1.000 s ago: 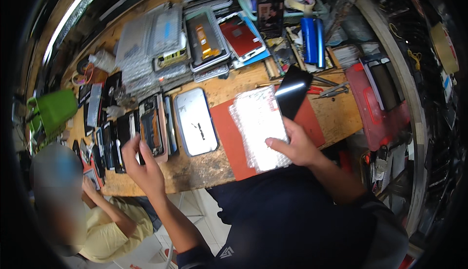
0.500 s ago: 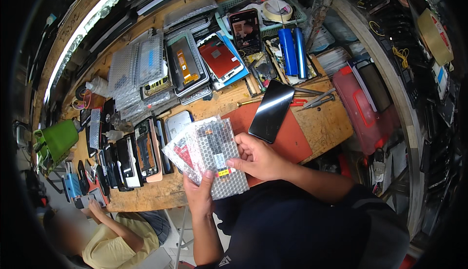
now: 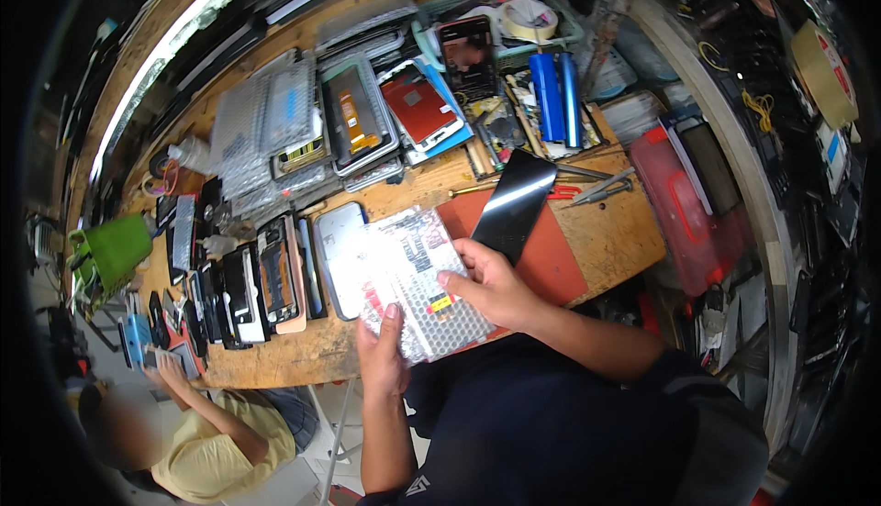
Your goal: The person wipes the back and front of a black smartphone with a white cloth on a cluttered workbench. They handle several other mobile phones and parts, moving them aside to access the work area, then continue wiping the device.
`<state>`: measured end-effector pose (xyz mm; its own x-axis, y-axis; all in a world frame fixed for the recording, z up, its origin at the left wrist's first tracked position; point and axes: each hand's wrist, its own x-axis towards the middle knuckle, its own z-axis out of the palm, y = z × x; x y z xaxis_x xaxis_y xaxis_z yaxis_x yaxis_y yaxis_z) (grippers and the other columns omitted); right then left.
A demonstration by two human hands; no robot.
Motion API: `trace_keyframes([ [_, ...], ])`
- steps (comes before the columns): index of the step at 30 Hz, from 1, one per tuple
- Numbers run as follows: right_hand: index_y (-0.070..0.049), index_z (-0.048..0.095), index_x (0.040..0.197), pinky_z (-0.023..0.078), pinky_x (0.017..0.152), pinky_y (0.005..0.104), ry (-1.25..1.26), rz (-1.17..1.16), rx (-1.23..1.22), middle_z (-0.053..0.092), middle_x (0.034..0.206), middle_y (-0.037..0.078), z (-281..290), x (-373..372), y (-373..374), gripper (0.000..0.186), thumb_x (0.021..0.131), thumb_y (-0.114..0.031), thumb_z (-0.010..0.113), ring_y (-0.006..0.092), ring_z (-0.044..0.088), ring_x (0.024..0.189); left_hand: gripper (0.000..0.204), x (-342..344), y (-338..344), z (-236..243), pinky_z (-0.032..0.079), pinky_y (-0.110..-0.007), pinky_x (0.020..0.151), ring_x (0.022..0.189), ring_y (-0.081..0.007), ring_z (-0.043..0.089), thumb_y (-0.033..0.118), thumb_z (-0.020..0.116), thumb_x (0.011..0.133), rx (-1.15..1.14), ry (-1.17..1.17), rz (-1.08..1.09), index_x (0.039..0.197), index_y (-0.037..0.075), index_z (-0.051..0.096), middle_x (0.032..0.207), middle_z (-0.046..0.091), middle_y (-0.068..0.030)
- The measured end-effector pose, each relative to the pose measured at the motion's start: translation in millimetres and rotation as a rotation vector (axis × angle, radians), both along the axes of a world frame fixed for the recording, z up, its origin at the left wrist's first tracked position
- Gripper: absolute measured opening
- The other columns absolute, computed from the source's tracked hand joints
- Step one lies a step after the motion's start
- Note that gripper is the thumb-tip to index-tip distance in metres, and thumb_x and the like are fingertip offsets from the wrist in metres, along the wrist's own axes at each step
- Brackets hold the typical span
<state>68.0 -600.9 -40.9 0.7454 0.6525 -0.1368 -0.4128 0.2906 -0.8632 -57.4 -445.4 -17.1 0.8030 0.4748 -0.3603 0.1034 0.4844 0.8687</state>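
Observation:
Above the bench's near edge, I hold overlapping bubble-wrap packets [image 3: 424, 293] with labels and red print; what lies inside is hard to make out. My left hand [image 3: 382, 348] is closed on their lower left edge, thumb on top. At the right edge, my right hand [image 3: 496, 284] pinches them, its thumb near a yellow and red label. Just beyond the right hand, a black glass-fronted phone or screen panel [image 3: 516, 199] lies on a reddish-brown mat [image 3: 553, 254]. Left of the packets rests a pale phone-sized panel [image 3: 338, 249].
Bubble-wrapped screens [image 3: 262, 125] are stacked at the back left. Upright phone parts [image 3: 275, 272] line the left. A phone [image 3: 466, 56] leans against a green basket [image 3: 560, 24]. Tweezers [image 3: 601, 192] and a red case [image 3: 674, 203] are rightward. A person in yellow [image 3: 216, 433] sits lower left.
The packets, fanned apart before, now overlap more closely, and the front one has tilted. Both hands have shifted slightly to the right while keeping hold of them.

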Motion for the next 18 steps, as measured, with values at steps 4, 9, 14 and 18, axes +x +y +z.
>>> trace_keyframes([
  [4,0.003,0.049,0.144,0.052,0.102,0.0369,-0.432,-0.031,-0.272,0.064,0.129,0.014,6.6,-10.9,10.2,0.044,0.106,-0.014,0.064,0.0191,0.063,0.117,0.053,-4.7,-13.2,1.3,0.05,-0.039,0.11,0.128,-0.0219,0.061,0.024,0.063,0.109,0.049,-0.003,-0.114,0.152,-0.001,0.044,0.143,0.061,-0.0148],
  [9,0.003,0.031,0.162,0.045,0.113,0.041,-0.31,0.174,-0.073,0.056,0.144,0.021,24.2,-8.4,14.6,0.065,0.107,-0.015,0.06,0.0277,0.057,0.133,0.054,-6.6,-11.9,4.5,0.048,-0.037,0.111,0.126,-0.0197,0.06,0.017,0.06,0.107,0.054,-0.055,0.001,0.154,-0.003,0.04,0.142,0.06,-0.0143],
  [14,0.005,0.042,0.154,0.05,0.111,0.0355,-0.299,0.146,0.061,0.065,0.138,0.012,54.5,22.6,36.8,0.057,0.102,0.001,0.065,0.0169,0.062,0.13,0.047,-16.4,17.9,4.0,0.047,-0.028,0.082,0.098,-0.0107,0.058,0.017,0.061,0.106,0.279,-0.255,0.011,0.147,-0.003,0.05,0.118,0.061,-0.0061],
  [18,0.005,0.043,0.152,0.055,0.104,0.0354,-0.336,-0.061,0.205,0.065,0.135,0.016,87.1,89.6,91.3,0.055,0.102,-0.004,0.065,0.0196,0.065,0.121,0.025,-32.5,36.4,-12.9,0.042,-0.024,0.067,0.077,-0.0066,0.052,0.009,0.065,0.103,0.772,-0.089,0.162,0.126,-0.001,0.065,0.093,0.061,-0.0002],
])
